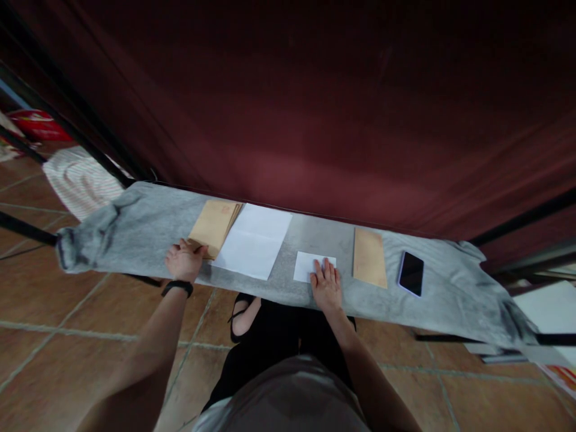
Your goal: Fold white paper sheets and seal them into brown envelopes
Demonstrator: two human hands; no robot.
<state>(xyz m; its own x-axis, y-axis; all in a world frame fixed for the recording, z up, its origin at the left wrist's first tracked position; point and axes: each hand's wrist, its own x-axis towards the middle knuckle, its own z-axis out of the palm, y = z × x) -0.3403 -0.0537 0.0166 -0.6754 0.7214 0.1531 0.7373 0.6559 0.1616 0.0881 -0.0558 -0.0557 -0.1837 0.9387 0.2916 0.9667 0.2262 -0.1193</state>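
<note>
My left hand (183,262), with a black band at the wrist, touches the near left corner of a stack of brown envelopes (215,223). Its thumb and fingers are apart there; the fingertips are partly hard to make out. My right hand (327,289) lies flat with spread fingers over the right part of a small folded white paper (304,266). Between the hands are larger white sheets (256,240), creased across and lying against the stack. A single brown envelope (369,257) rests to the right of my right hand.
A phone (411,273) with a dark screen and purple edge lies further right. Grey cloth (148,231) covers the narrow bench. Dark red panelling (288,120) stands behind it. Black metal bars (27,228) flank both ends, with striped cloth (87,180) at left.
</note>
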